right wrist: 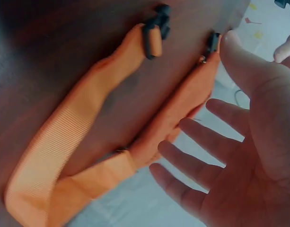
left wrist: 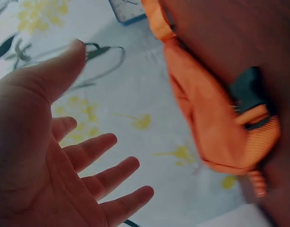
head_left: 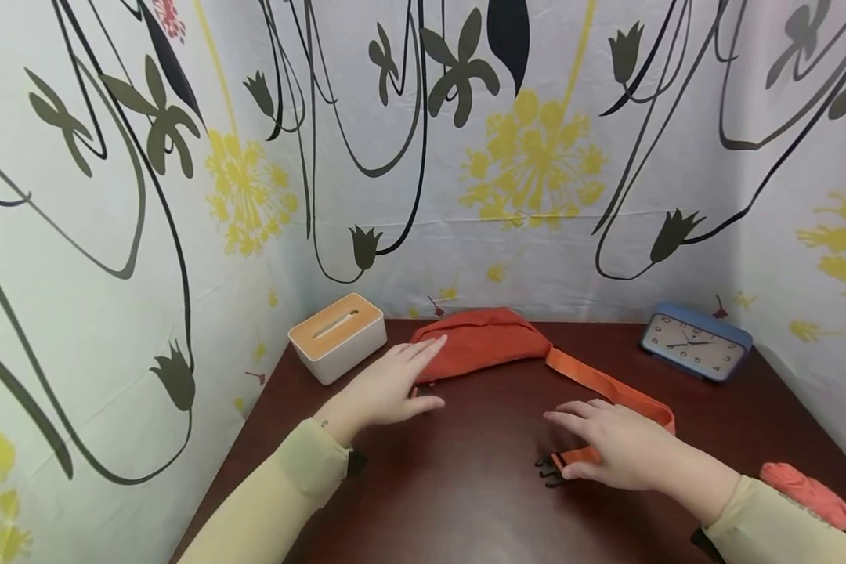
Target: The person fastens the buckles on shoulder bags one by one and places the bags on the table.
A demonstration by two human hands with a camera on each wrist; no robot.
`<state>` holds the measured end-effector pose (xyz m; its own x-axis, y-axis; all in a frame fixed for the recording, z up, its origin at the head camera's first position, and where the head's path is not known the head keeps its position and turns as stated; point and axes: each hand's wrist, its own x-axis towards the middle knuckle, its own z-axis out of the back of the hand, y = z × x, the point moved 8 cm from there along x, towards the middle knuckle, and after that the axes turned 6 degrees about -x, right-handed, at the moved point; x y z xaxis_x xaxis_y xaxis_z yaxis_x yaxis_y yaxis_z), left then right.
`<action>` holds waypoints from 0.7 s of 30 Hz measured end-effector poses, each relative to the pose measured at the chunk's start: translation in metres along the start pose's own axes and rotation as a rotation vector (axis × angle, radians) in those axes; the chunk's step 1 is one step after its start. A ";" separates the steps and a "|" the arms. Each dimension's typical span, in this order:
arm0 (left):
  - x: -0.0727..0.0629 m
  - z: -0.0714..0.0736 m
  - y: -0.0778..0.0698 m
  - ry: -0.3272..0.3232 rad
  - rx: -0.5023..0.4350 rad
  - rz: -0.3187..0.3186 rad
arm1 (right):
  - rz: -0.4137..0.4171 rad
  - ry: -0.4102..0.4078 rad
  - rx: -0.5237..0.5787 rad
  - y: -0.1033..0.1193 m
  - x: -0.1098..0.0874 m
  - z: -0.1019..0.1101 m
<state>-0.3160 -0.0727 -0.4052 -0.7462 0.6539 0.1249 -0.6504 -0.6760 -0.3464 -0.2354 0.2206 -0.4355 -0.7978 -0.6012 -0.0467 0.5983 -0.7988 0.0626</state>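
An orange-red waist pack lies at the back of the dark table, its orange strap looping out to the right. At the strap's loose end is a black buckle prong piece; the matching black buckle socket shows at the pack's other end in the left wrist view. My left hand hovers by the pack's left end, fingers stretched and thumb apart, holding nothing. Over the strap's loose end, my right hand is spread in the same way, palm bare, and partly hides the strap in the head view.
A white tissue box with a wooden lid stands at the back left. At the back right is a blue clock. A coral yarn bundle lies at the right edge. Patterned cloth walls close off the table's back and sides.
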 end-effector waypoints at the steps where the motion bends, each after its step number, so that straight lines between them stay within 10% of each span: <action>1: 0.000 -0.004 0.006 -0.003 -0.014 0.026 | 0.000 -0.001 0.003 -0.002 0.000 -0.005; 9: -0.005 -0.032 0.048 -0.038 -0.147 0.221 | -0.010 0.026 0.063 -0.015 0.004 -0.034; 21: -0.001 -0.060 0.073 -0.030 -0.190 0.273 | -0.012 0.012 0.158 -0.017 0.011 -0.051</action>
<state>-0.3543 -0.1028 -0.4865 -0.8948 0.4455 0.0301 -0.3903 -0.7476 -0.5374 -0.2506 0.2265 -0.4877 -0.8029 -0.5930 -0.0605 0.5691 -0.7929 0.2179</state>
